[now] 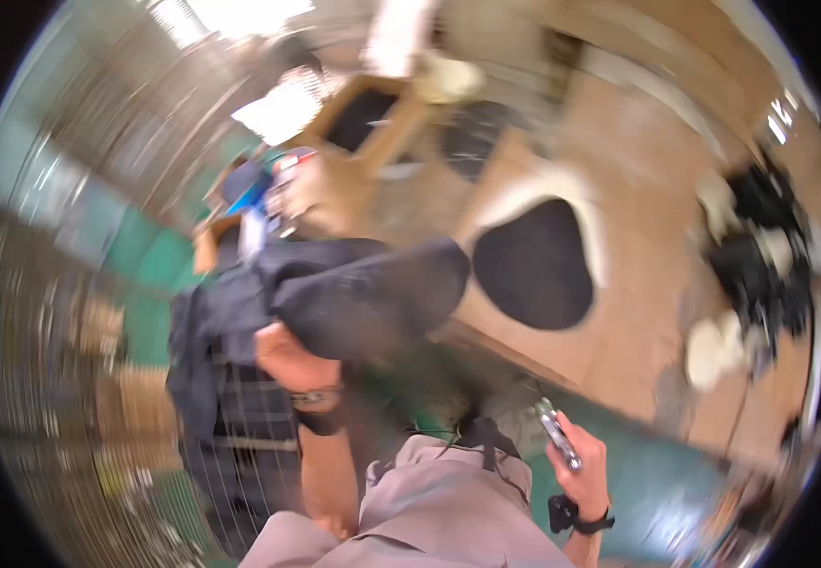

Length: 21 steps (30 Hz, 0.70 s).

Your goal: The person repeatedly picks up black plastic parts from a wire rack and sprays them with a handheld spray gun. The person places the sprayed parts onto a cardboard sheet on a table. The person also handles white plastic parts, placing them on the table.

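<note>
My left hand point(299, 364) is closed on the near edge of a dark rounded pad point(372, 295), which is tilted and smeared by motion. Dark cloth point(197, 350) hangs beside the pad, over a wire cart or basket. Low on the right, away from the pad, my right hand point(581, 464) is wrapped round a slim silver metal tool point(560, 435) whose exact kind is too blurred to make out. On the wooden table ahead lies another black rounded pad point(535, 265) with a white border around part of it.
A wooden table point(637, 322) fills the right side, with a heap of black and cream scraps point(760, 256) on it. An open box point(361, 115) with dark contents stands farther back. Green floor point(656, 473) shows below the table; blurred wire racks point(32, 379) line the left.
</note>
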{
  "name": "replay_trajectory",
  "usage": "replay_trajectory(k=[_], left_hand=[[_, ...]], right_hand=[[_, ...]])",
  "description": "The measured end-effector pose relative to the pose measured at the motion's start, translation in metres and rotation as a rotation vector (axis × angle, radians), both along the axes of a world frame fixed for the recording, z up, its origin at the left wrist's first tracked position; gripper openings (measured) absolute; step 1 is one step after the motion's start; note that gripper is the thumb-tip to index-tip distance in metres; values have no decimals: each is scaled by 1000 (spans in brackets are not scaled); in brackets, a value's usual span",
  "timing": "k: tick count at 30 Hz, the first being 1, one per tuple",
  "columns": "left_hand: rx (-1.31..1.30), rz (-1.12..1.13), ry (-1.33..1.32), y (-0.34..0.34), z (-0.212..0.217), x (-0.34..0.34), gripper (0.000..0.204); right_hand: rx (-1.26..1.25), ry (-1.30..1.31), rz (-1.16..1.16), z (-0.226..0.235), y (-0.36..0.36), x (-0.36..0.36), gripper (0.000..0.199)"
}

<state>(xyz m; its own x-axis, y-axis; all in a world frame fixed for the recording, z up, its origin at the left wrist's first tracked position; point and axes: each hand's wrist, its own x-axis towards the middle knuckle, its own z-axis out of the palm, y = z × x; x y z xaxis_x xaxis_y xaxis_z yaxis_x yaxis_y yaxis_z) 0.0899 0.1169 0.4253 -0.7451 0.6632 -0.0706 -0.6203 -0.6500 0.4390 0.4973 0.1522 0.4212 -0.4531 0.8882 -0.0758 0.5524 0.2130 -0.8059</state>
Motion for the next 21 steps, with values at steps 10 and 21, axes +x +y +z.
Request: replay_trajectory(k=[10, 21], left_hand=[[87, 583, -197, -282, 11, -21, 54], [-98, 1253, -162, -492, -48, -187, 38]], right_hand=[[-142, -225, 607, 39, -42, -127, 46], [-242, -208, 911, 48, -86, -267, 57]])
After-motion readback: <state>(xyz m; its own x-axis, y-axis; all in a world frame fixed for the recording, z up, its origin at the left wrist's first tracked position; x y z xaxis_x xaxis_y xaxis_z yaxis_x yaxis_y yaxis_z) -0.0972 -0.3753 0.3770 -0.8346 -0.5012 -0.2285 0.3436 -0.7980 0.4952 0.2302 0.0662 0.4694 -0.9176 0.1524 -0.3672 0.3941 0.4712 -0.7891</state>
